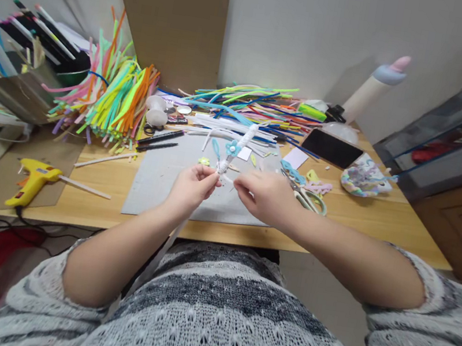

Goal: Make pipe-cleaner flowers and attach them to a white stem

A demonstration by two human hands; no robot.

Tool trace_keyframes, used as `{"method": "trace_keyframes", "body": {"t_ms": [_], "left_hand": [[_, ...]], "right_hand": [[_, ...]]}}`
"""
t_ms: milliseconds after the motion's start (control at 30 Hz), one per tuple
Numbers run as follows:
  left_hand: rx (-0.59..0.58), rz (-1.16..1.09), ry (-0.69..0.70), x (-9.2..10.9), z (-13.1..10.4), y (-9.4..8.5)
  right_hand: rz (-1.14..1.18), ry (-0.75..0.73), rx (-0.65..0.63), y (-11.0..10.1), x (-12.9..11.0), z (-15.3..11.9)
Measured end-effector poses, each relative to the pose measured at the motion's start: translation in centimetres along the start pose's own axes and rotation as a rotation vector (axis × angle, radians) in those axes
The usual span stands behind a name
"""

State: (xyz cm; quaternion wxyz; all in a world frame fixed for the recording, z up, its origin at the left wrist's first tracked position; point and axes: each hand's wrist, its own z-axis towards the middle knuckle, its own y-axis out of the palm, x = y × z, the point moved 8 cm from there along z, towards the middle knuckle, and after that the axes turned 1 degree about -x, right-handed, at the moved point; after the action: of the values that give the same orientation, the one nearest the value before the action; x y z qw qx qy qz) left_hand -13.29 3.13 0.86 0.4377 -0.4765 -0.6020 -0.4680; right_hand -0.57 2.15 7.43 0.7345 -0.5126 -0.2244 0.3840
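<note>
A white wrapped stick [247, 136] with a blue flower [232, 148] and a blue leaf-like loop [216, 148] stands out beyond my hands, over a grey mat [154, 184]. My left hand [194, 189] is closed, thumb and forefinger pinching the lower end of the stick. A white ribbon hangs below it toward my lap. To the right, my right hand [260, 194] is closed with fingers bent together, at the end of a short white strand [227, 179] that leads to the stick. Its fingertips are partly hidden.
A yellow glue gun [34, 180] lies at left, near bundled pipe cleaners [122, 100]. Behind the mat are loose pipe cleaners [242, 102] and pens [159, 141]. Scissors [312, 199], a phone [332, 148] and a braided piece [361, 179] lie at right.
</note>
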Motion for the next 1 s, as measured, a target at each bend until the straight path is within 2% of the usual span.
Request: {"method": "trace_keyframes", "body": {"t_ms": [100, 200, 333, 467, 567, 667, 733, 800, 900, 1000], "left_hand": [[-0.001, 0.178, 0.046, 0.5, -0.2, 0.0], [-0.047, 0.412, 0.106, 1.5, -1.0, 0.6], [-0.183, 0.602, 0.178, 2.2, -2.6, 1.7], [-0.323, 0.569, 0.186, 2.5, -4.4, 2.4], [-0.419, 0.434, 0.117, 3.0, -5.7, 2.6], [-0.402, 0.281, 0.049, 3.8, -6.2, 2.0], [-0.326, 0.177, 0.03, 4.4, -5.8, 1.3], [-0.247, 0.077, 0.012, 4.6, -5.0, 0.5], [-0.154, -0.012, 0.014, 4.7, -3.7, -0.1], [-0.078, -0.042, 0.04, 4.7, -2.8, -0.5]], "right_hand": [[-0.159, -0.215, -0.02, -0.6, -2.0, 0.6], [-0.255, -0.459, -0.033, -2.2, -3.8, 1.6], [-0.141, -0.582, -0.173, -4.0, -4.2, 4.5], [0.131, -0.518, -0.366, -3.9, -2.8, 7.2], [0.427, -0.444, -0.517, -2.5, -1.5, 7.5], [0.719, -0.304, -0.587, -0.9, -0.1, 6.6], [0.874, -0.19, -0.564, 0.0, 0.5, 5.7], [0.904, -0.114, -0.481, 0.7, 0.7, 4.8], [0.908, 0.008, -0.22, 0.6, 1.0, 3.6], [0.8, 0.003, -0.003, -0.2, 0.4, 2.5]]}}
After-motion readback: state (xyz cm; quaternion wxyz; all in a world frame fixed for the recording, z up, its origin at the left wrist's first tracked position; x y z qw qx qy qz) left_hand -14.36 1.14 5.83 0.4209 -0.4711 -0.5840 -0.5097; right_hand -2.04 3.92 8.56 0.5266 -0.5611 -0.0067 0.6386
